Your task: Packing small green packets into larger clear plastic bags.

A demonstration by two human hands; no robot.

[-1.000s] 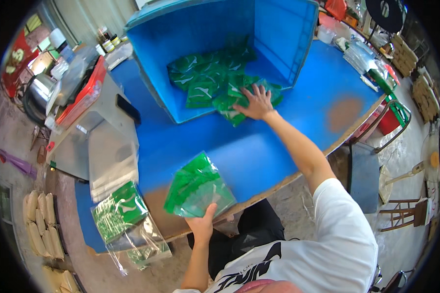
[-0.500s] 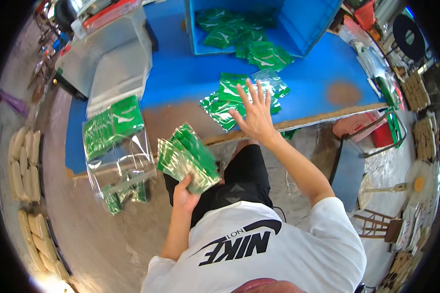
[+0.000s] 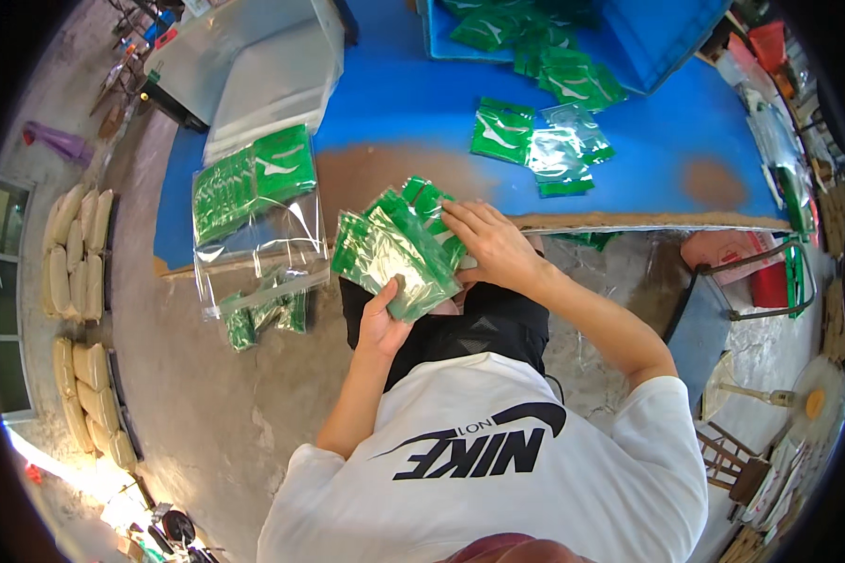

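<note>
A fanned stack of flat green packets [image 3: 394, 258] with shiny clear faces is held in my left hand [image 3: 382, 324], thumb on top, in front of the table edge. Against the right side of that stack, my right hand [image 3: 498, 249] is closed on more green packets [image 3: 425, 197], its fingertips over their upper edge. Several loose green packets [image 3: 503, 131] lie on the blue table [image 3: 394, 103] beyond my hands. To the left, a large clear bag [image 3: 263, 244] holds rows of similar packets [image 3: 253, 183] and hangs partly over the table edge.
A blue bin [image 3: 671, 42] lies open toward me at the back, green packets spilling out. Clear plastic sheets [image 3: 272, 84] rest at the left rear. On the right are a metal-framed chair [image 3: 699, 300] and a fan [image 3: 812, 403]. Stacked tan sacks [image 3: 77, 253] stand on the left floor.
My right hand has moved from the table pile to the stack, bringing green packets with it. Fewer loose packets lie on the table. The whole view has shifted.
</note>
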